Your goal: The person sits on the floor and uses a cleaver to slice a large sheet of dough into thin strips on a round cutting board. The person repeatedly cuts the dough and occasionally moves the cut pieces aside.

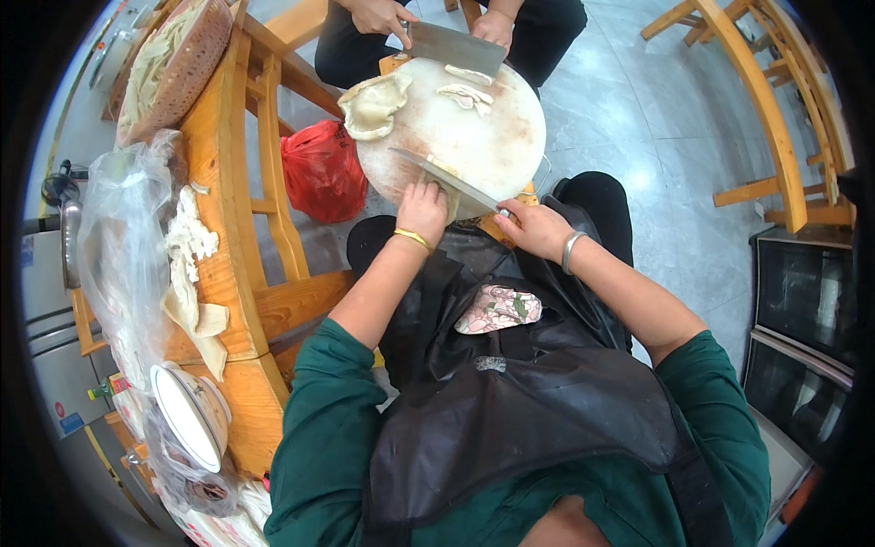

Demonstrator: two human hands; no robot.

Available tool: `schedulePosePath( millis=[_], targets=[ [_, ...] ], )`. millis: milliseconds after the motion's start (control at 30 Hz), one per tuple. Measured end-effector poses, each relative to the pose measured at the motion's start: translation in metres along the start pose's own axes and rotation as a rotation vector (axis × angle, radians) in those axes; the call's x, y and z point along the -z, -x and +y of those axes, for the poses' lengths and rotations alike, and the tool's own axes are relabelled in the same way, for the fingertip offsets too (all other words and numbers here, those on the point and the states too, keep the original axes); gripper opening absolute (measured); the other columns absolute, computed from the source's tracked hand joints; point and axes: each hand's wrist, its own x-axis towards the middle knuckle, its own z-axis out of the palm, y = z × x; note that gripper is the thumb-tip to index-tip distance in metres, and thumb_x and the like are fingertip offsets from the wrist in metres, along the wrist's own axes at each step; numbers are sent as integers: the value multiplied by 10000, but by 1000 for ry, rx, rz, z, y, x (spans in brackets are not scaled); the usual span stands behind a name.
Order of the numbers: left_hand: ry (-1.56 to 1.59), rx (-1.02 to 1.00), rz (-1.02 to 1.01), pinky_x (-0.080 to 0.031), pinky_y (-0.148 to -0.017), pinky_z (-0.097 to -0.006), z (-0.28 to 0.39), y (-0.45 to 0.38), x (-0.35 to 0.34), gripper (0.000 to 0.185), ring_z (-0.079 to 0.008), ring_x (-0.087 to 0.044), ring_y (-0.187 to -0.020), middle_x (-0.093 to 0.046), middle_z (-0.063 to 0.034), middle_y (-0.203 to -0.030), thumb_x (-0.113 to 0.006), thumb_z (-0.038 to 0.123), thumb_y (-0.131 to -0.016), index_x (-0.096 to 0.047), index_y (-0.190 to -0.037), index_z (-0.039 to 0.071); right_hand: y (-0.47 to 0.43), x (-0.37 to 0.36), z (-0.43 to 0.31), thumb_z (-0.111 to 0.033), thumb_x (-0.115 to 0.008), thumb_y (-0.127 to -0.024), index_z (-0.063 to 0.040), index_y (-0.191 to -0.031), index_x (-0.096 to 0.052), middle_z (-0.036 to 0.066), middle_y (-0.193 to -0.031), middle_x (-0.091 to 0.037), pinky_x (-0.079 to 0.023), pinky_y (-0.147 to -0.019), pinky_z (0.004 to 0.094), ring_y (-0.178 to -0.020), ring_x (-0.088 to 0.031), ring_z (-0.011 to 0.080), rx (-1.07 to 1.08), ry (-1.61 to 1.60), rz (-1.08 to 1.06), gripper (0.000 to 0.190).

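My right hand [536, 229] grips the handle of a kitchen knife [465, 184]; its blade slants up and left across a round chopping board [506, 143]. Just left of the blade, my left hand [422, 215] holds a pale food piece [448, 164] with bent fingers near the board's front edge. Part of that piece is hidden by the hand and blade. A larger pale food sheet [376, 106], curled at its rim, lies at the board's far left. Some cut pale strips [466, 99] rest near the far side.
Across the board, another person's hand [379, 17] holds a cleaver [458, 48]. A red plastic bag [325, 171] stands on the floor. On the wooden table [236, 396] at left are a pink basket [184, 75], pale food scraps [191, 232] and a white bowl [195, 417].
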Motion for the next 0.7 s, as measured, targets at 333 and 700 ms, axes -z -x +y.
schedulePosePath(
  millis=[333,700],
  targets=[
    [78,220,-74,-361,-951,-469,10,12,-31,295,-397,-502,-1024,-594,-222,-1041,-528,149,-787,-629,-1003,-25,14,0,20,-391,-457,-923,-106,-1263,-423,170,-748,-641,-485,-601,445,-679,-624,353,124,235,-53,444],
    [314,208,308,-377,-922,-500,19,10,-28,320,-415,-506,-1002,-589,-224,-1015,-617,185,-734,-640,-982,-17,-27,-11,2,-400,-476,-909,-115,-1356,-348,177,-656,-622,-486,-559,461,-600,-621,356,151,414,-62,545]
  ],
)
